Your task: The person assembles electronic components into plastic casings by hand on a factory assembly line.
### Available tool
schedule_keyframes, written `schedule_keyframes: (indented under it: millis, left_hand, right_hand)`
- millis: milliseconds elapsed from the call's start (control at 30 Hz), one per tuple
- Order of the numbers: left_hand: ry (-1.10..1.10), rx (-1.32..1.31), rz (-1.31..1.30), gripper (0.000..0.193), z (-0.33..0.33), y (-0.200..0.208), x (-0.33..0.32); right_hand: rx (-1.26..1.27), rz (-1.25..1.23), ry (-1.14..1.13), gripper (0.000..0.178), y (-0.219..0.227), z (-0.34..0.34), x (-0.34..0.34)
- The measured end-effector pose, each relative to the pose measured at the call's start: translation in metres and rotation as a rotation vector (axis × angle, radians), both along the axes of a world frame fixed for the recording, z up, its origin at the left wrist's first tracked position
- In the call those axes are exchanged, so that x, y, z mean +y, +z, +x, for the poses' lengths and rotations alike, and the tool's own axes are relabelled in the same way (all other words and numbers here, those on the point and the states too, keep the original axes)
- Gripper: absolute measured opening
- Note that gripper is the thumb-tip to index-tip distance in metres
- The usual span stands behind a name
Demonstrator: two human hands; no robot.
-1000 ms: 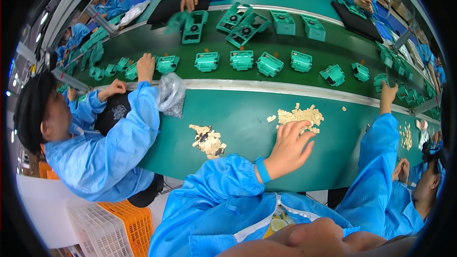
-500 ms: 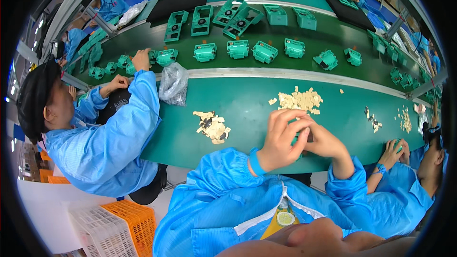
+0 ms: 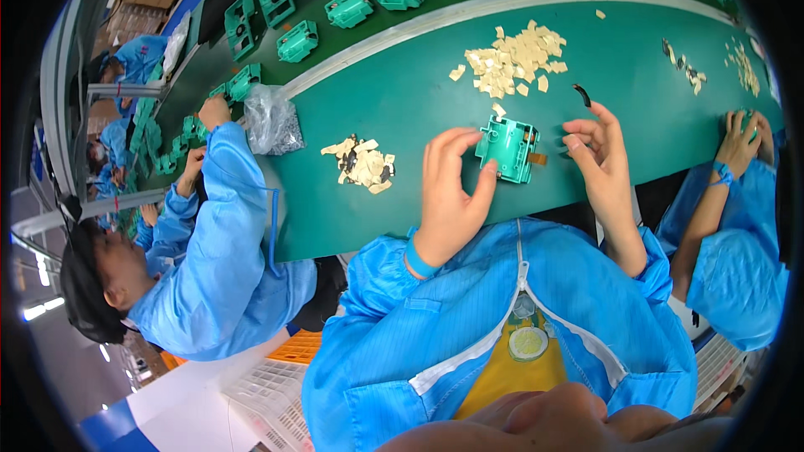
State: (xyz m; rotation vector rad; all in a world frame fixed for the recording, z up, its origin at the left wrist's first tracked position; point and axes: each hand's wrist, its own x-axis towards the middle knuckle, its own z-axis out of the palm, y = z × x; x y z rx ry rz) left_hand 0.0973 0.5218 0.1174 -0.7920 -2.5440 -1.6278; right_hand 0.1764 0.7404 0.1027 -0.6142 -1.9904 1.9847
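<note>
In the head view, a green housing [image 3: 508, 149] is seen on the near side of the large cream pile [image 3: 517, 60], a little apart from it. Its orange-brown tab [image 3: 538, 159] is pointed to the right, and its long axis, only slightly the longer one, is directed toward the pile with a small slant. At its left edge the housing is held between thumb and fingers of the left hand [image 3: 452, 188], which is placed nearer than the pile and to its left. The right hand [image 3: 607, 172], nearer than the pile and to its right, is half opened; a black curved strip [image 3: 582, 95] is seen at its index fingertip, but whether it is gripped cannot be told.
</note>
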Motion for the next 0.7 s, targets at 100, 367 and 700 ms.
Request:
schedule_keyframes:
  millis: [100, 367, 700]
  left_hand:
    - [-0.106, 0.115, -0.117, 0.051, 0.000, 0.001, 0.006]
    - [-0.225, 0.035, -0.236, 0.077, -0.001, 0.007, 0.009]
    - [-0.286, -0.049, -0.259, 0.088, -0.008, 0.006, -0.002]
  right_hand:
    - [0.023, -0.022, 0.050, 0.057, -0.003, 0.001, -0.014]
    - [0.053, 0.032, 0.048, 0.054, -0.005, 0.005, -0.016]
    - [-0.117, -0.073, 0.181, 0.058, 0.011, 0.010, -0.029]
